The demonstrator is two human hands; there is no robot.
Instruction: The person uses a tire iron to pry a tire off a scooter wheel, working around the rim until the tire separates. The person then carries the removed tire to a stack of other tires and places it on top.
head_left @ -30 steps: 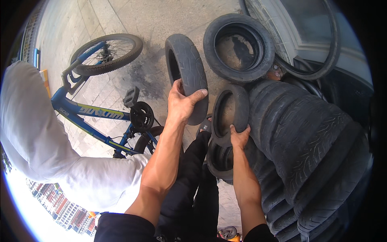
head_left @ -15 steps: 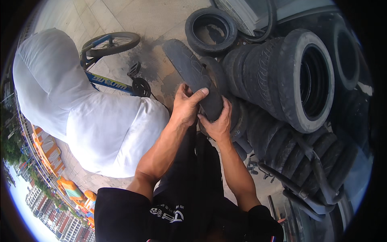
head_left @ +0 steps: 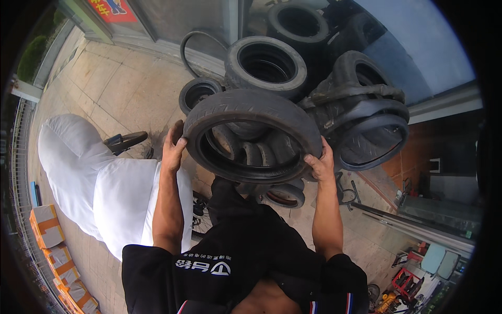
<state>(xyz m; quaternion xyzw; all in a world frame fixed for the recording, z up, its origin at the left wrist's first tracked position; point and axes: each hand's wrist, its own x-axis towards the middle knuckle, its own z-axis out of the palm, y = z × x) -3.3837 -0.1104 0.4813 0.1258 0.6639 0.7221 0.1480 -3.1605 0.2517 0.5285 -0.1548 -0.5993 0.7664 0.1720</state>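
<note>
A worn black tyre [head_left: 251, 106] is held out in front of me, tilted so that its round opening faces my chest. My left hand [head_left: 171, 150] grips its left side, thumb near the edge and fingers partly behind the tread. On the opposite side my right hand [head_left: 321, 163] is closed round the tyre wall, its thumb on the inner rim. Through the opening I see more tyres lying below. Just behind the held tyre rises a stack of tyres [head_left: 241, 52] with a greyish top one.
Draped and cut-looking tyres [head_left: 374, 112] pile up at the right. A small tyre [head_left: 187, 99] lies left of the stack. White fabric [head_left: 125, 193] covers something bulky at left, beside a bicycle wheel [head_left: 127, 141]. Tools [head_left: 408, 282] lie at lower right, near a doorway.
The tyre has turned from edge-on, tread toward me, to showing its opening. My hands have moved from close together to its opposite sides. My view has shifted.
</note>
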